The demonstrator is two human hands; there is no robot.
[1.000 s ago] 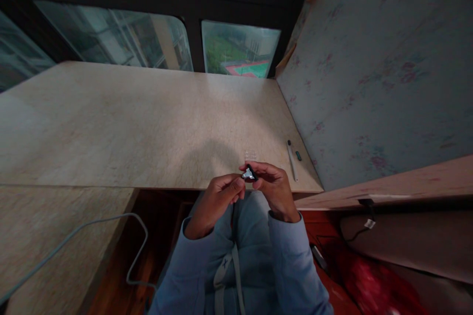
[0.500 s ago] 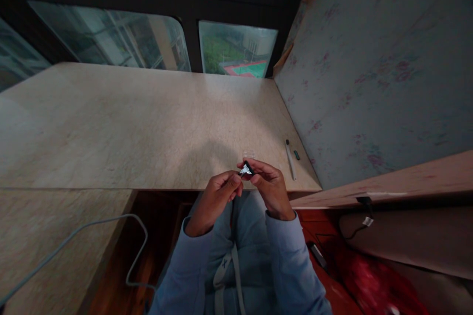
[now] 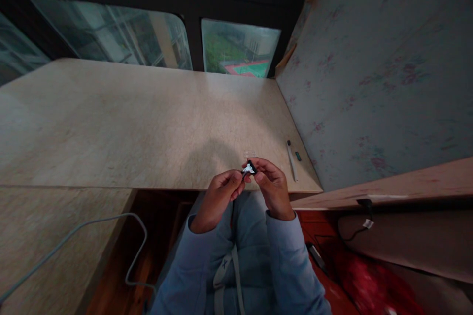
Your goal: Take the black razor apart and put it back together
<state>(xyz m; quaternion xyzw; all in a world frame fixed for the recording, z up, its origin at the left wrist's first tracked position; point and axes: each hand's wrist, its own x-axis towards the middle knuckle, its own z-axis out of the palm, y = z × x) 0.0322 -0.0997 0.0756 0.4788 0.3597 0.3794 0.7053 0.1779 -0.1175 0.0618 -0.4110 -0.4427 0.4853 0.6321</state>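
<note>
My left hand (image 3: 224, 189) is closed, thumb and fingers pinching the lower end of a small silver-and-black piece that looks like a razor head (image 3: 249, 168). From the other side, my right hand (image 3: 272, 182) grips its dark edge between thumb and fingers. Both hands hold it just above the front edge of the table. Part of the piece is hidden by the fingers. Right behind it on the table lies a small clear plastic item (image 3: 250, 153), partly covered by my right fingers.
A white toothbrush-like stick (image 3: 292, 162) with a dark tip and a small dark green piece (image 3: 298, 156) lie on the tabletop (image 3: 129, 123) near the right wall (image 3: 388, 83). A grey cable (image 3: 92, 220) loops at the lower left. Windows stand behind the table.
Both hands stay on the razor-head-like piece, which has turned slightly and shifted a little to the right. The view has moved slightly. Nothing on the table has been displaced.
</note>
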